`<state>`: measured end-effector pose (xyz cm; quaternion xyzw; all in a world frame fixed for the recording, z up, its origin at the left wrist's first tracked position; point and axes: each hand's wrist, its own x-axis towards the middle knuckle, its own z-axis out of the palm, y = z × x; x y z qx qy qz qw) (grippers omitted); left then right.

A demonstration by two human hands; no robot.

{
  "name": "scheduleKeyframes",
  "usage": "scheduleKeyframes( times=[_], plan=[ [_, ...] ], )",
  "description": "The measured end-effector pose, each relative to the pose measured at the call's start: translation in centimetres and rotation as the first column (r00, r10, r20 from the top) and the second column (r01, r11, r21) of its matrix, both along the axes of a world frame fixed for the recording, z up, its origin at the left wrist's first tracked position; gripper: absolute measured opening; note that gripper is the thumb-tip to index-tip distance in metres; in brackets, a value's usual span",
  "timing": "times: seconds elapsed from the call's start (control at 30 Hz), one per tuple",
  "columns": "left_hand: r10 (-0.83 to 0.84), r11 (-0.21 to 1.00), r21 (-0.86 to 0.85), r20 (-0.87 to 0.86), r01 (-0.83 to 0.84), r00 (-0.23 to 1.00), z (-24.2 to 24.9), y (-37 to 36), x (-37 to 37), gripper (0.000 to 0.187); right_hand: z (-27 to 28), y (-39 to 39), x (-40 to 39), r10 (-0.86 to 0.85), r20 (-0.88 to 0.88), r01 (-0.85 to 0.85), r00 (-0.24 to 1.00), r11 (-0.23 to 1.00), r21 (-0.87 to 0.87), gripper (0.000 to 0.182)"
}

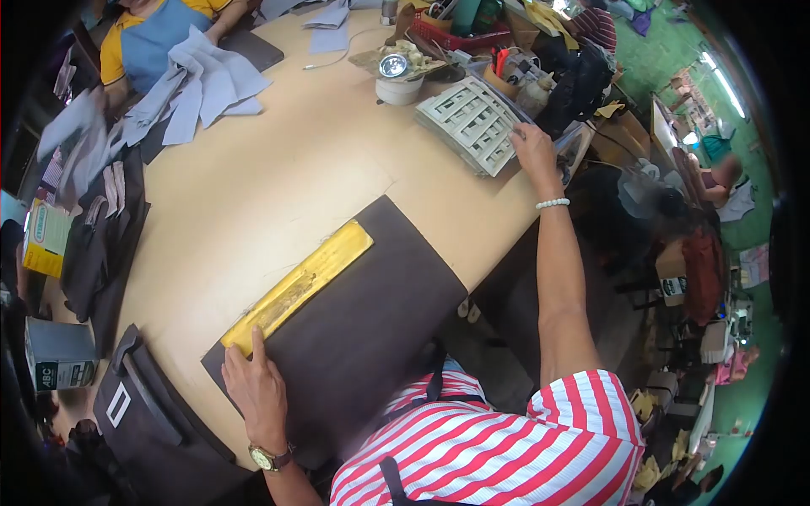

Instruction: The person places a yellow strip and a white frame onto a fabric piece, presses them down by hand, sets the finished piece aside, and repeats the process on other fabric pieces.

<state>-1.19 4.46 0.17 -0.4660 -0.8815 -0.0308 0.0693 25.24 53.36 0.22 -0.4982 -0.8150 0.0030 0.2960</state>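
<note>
My left hand (256,388) lies with its fingers stretched out on a dark sheet of material (363,320), one finger against the near end of a long yellow bar (299,282). The bar is worn and smudged along its middle and lies slantwise across the sheet. My right hand (536,156) reaches to the far right side of the table. Its thumb and fingers pinch the right edge of a pale panel with rows of rectangular slots (472,122), which looks like a stack of cut-out templates. The fingertips are partly hidden.
A white pot (398,90) with a shiny round lid stands behind the slotted panel, near a red basket (460,34). Across the table, a person in a blue apron (164,42) handles grey cloth pieces (198,84). A dark bag piece (156,405) and a grey can (59,350) are at left.
</note>
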Motion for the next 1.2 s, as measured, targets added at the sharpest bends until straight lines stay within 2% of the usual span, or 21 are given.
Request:
scheduleKeyframes(
  times=[0.07,0.17,0.37,0.47,0.57,0.67,0.77,0.87,0.97,1.07,1.2],
  plan=[
    [0.006,1.000,-0.002,0.015,-0.006,1.000,0.1,0.0,0.1,0.047,-0.4,0.1,-0.3,-0.017,-0.078,0.016,0.997,1.000,-0.012,0.025],
    [0.008,1.000,0.010,0.015,-0.008,1.000,0.2,0.1,0.2,0.047,0.2,0.2,-0.5,0.007,-0.059,-0.009,0.998,1.000,-0.028,0.026],
    [0.030,0.999,0.013,0.032,-0.030,0.999,0.2,0.2,0.2,0.047,1.7,-0.5,-1.2,-0.053,0.232,0.048,0.971,0.998,0.030,0.032],
    [0.021,1.000,0.016,0.015,-0.021,1.000,-0.1,0.1,0.1,0.049,1.4,0.0,-1.0,-0.001,0.200,-0.004,0.980,1.000,0.025,0.027],
    [0.022,1.000,0.010,0.023,-0.023,0.999,-0.1,0.0,0.0,0.049,0.2,1.5,-0.2,0.127,0.029,-0.130,0.991,0.986,0.107,0.021],
    [0.021,1.000,0.007,0.022,-0.021,1.000,0.0,0.1,0.1,0.050,0.3,1.9,0.5,0.208,0.048,-0.213,0.977,0.964,0.162,0.018],
    [0.026,0.999,0.017,0.030,-0.027,0.999,0.0,0.2,0.1,0.047,0.7,1.0,-0.1,0.090,0.067,-0.094,0.994,0.994,0.060,0.011],
    [0.031,0.999,0.013,0.030,-0.032,0.999,0.0,0.2,0.0,0.047,3.8,-0.9,-2.2,0.007,0.174,0.010,0.985,0.995,-0.098,0.017],
    [0.040,0.999,0.016,0.039,-0.041,0.998,0.1,0.2,0.1,0.047,3.8,0.4,-4.5,0.061,0.168,-0.083,0.984,0.989,0.126,0.024],
    [0.069,0.997,0.018,0.058,-0.071,0.996,0.0,0.1,0.2,0.048,2.8,3.9,-7.5,0.137,0.070,-0.144,0.988,0.984,0.108,0.026],
    [0.051,0.998,0.040,0.038,-0.052,0.998,-0.1,0.1,0.1,0.047,2.9,6.3,-10.9,0.086,0.176,-0.093,0.981,0.995,0.030,0.034]
  ],
)
